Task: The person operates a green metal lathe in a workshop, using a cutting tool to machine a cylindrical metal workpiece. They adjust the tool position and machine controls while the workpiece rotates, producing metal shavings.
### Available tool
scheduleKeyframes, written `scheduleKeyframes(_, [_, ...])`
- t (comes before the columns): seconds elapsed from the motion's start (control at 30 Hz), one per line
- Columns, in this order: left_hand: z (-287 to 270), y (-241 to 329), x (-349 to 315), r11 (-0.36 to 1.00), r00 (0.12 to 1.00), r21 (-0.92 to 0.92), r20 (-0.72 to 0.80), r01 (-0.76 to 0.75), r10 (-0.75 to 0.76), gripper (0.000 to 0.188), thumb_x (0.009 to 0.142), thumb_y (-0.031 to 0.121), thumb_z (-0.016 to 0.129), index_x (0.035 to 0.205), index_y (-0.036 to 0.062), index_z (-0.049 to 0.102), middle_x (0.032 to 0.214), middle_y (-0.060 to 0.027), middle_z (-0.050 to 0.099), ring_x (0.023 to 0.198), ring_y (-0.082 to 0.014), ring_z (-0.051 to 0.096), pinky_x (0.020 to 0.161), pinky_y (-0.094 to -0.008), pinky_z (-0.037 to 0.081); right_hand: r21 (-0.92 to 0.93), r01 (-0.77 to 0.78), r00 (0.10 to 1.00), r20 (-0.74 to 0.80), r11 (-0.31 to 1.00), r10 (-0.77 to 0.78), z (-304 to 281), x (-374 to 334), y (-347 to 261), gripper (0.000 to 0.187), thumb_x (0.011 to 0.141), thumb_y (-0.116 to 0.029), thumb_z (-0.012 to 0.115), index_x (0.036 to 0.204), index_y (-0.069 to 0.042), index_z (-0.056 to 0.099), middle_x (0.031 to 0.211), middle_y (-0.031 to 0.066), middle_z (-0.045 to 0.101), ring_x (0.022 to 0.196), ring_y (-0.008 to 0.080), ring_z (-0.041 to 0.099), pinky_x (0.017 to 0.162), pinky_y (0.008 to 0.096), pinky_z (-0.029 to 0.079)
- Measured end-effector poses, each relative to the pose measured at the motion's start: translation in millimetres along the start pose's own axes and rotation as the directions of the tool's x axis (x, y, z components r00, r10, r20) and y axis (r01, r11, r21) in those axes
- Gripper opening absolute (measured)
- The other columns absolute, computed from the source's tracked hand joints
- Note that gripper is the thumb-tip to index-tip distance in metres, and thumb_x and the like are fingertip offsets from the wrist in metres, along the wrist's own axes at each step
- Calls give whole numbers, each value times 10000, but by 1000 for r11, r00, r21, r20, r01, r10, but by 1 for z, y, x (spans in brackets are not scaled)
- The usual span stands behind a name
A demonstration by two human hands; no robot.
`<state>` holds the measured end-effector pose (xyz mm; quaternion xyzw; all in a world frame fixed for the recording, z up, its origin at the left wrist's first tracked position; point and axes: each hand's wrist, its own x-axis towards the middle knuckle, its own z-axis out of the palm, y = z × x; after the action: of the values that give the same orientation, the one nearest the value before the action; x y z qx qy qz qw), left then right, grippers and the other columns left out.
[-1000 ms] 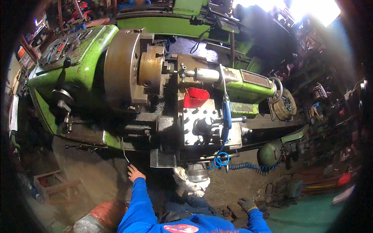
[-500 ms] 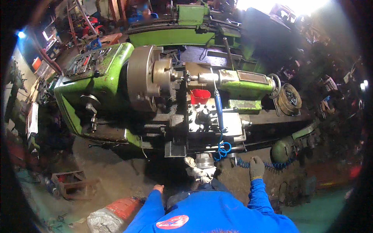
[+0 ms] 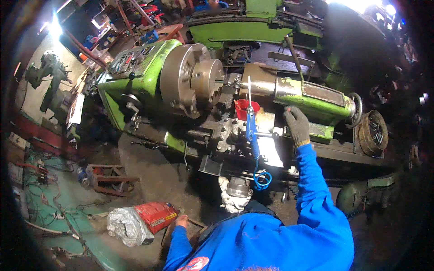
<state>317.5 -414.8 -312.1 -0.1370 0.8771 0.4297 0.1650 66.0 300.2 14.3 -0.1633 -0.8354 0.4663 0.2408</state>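
Note:
My right hand, in a grey knit glove, is raised beside the lathe's green tailstock. Its fingers stretch upward with nothing visible in them. To its left a blue air blow gun with a long thin nozzle lies over the tool post, its coiled hose hanging down in front. Behind the gun sits a red container. The large chuck grips a round metal workpiece facing the tailstock. Low by my body, my bare left hand shows only in part near a red and white sack; its fingers are hidden.
A white rag wraps round a metal cylinder at the lathe's front. Tools lie on the green headstock. A round bin of metal pieces stands at the right end. A rusty metal frame is on the floor at left.
My right hand has risen from low beside the blue coiled hose to the tailstock. The view has turned, so the lathe appears tilted and farther right. My left hand stays low.

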Motion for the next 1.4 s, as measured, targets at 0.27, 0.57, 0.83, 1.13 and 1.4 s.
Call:
scheduleKeyframes(0.27, [60,-15,-150,661,718,-288,198,693,-667,324,1004,310,711,1205,57,719,958,-101,730,775,-208,668,672,-340,580,-254,813,564,565,523,-603,52,94,-88,379,868,-233,747,1236,-144,726,1329,176,674,1119,383,681,1011,464,538])
scheduleKeyframes(0.57, [102,-29,-219,732,765,-244,74,636,-640,385,986,327,712,1269,67,690,991,-109,730,831,-224,679,716,-378,579,-495,771,612,749,400,-254,101,146,-66,223,913,-182,622,1052,-79,763,1058,244,745,1009,413,727,850,521,586])
scheduleKeyframes(0.83, [133,-34,-245,677,743,-386,34,626,-668,424,972,323,723,1296,53,674,1004,-120,730,860,-238,684,737,-397,579,-575,577,779,601,579,-180,170,197,-7,306,914,-246,663,1062,1,765,1152,283,724,1079,443,715,894,499,584])
scheduleKeyframes(1.13, [116,-31,-246,685,754,-427,-13,590,-657,472,957,319,736,1326,37,655,1019,-133,731,893,-255,690,760,-418,578,-660,541,817,560,520,-139,172,185,5,385,997,-376,541,1127,-127,804,1173,185,754,1086,368,729,945,463,574])
scheduleKeyframes(1.4, [114,-35,-213,736,802,-431,-45,522,-595,515,943,315,748,1353,23,638,1032,-144,731,922,-269,695,781,-437,577,-696,398,859,512,597,25,143,230,43,636,910,-599,659,1314,-111,722,1404,212,647,1284,420,628,1084,484,500])
